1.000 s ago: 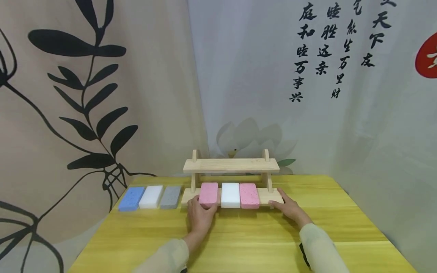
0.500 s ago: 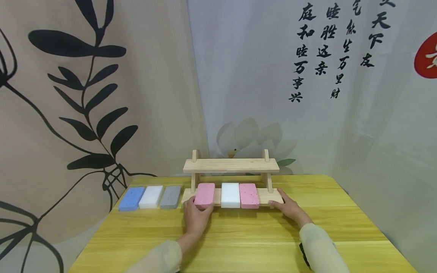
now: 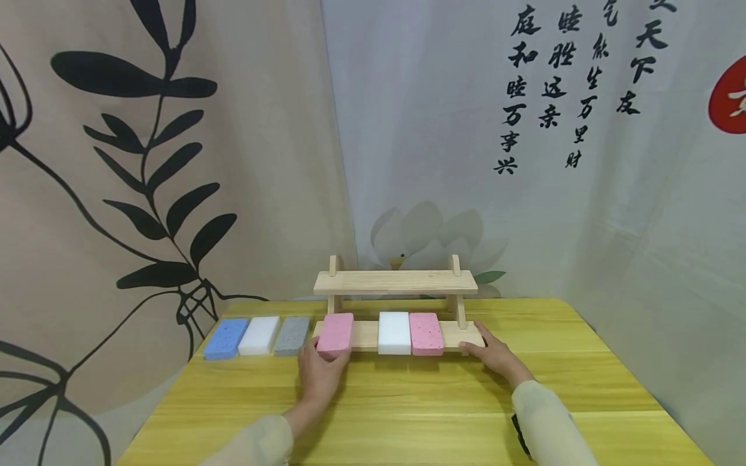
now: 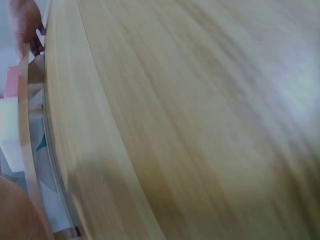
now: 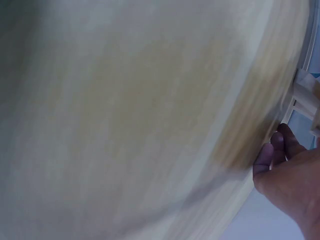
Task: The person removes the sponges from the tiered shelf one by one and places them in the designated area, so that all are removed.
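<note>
On the lower board of a two-tier wooden rack (image 3: pixel 396 282), my left hand (image 3: pixel 319 377) grips a pink sponge (image 3: pixel 335 334) near the left end, its thumb on the sponge's right side. A white sponge (image 3: pixel 394 334) and another pink sponge (image 3: pixel 426 334) lean side by side to the right on the same board. My right hand (image 3: pixel 495 355) holds the right end of the lower board, thumb in front. The right wrist view shows that hand (image 5: pixel 290 172) with its fingers bent beside the rack. Only a blurred part of my left hand (image 4: pixel 17 215) appears in the left wrist view.
Left of the rack, a blue sponge (image 3: pixel 226 338), a white sponge (image 3: pixel 259 336) and a grey sponge (image 3: pixel 291 336) lie in a row on the yellow wooden table (image 3: pixel 419 414). A printed curtain (image 3: pixel 280 162) hangs behind the table.
My left hand has slid the pink sponge leftward along the lower board, widening the gap to the white sponge. My right hand has stayed at the board's right end.
</note>
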{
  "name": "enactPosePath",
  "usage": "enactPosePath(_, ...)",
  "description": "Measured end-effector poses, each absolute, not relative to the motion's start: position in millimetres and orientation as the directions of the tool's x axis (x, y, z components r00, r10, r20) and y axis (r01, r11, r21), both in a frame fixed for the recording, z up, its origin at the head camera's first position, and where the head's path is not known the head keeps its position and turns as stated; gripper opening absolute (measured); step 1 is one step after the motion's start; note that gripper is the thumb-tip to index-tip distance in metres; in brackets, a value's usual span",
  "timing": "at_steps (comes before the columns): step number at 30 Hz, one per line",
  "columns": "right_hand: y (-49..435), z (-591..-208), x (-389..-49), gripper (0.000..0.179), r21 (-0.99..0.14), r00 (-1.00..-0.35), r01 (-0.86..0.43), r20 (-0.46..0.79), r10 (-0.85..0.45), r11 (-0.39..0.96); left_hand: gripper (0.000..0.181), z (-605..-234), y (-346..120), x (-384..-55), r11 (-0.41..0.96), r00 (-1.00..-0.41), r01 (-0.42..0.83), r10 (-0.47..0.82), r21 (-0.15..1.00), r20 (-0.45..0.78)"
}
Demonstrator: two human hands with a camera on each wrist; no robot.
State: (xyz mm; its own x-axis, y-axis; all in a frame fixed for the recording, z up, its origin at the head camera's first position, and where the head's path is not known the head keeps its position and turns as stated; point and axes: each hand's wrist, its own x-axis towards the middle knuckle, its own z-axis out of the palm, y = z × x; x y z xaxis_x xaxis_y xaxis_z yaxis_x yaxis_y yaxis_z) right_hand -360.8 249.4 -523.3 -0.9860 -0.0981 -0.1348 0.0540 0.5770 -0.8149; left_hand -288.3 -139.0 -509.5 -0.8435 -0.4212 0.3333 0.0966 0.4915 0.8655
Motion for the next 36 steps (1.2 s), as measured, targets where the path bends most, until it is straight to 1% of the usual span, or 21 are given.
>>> enactPosePath(6, 248.9, -520.5, -360.3, 0.115, -0.812, -0.988, 0.047, -0.124, -0.093, 0.582, 0.075, -509.8, -146.7, -287.5, 0.486, -0.851, 0.084, -0.419, 0.87, 0.317)
enactPosePath(15, 242.1, -505.5, -348.5, 0.106, -0.797, -0.988, 0.0, -0.092, -0.122, 0.605, 0.073, -502.0, -168.8, -273.6, 0.482, -0.864, 0.092, -0.396, 0.871, 0.311)
enactPosePath(22, 245.3, -510.1, -356.2, 0.109, -0.799, -0.987, 0.013, -0.108, -0.123, 0.601, 0.075, -504.1, -199.5, -261.6, 0.508, -0.87, 0.048, -0.402, 0.86, 0.285)
enactPosePath(28, 238.6, -501.2, -347.1, 0.098, -0.773, -0.988, 0.002, -0.1, -0.119, 0.634, 0.077, -507.7, -220.8, -246.6, 0.518, -0.877, 0.009, -0.407, 0.855, 0.256)
enactPosePath(33, 239.3, -503.4, -346.0, 0.1, -0.779, -0.989, -0.004, -0.089, -0.117, 0.627, 0.078, -513.0, -232.4, -234.8, 0.547, -0.887, -0.019, -0.396, 0.837, 0.239)
enactPosePath(36, 243.3, -510.4, -348.7, 0.105, -0.795, -0.988, 0.015, -0.104, -0.111, 0.606, 0.08, -517.0, -238.0, -230.4, 0.562, -0.898, -0.047, -0.386, 0.826, 0.212)
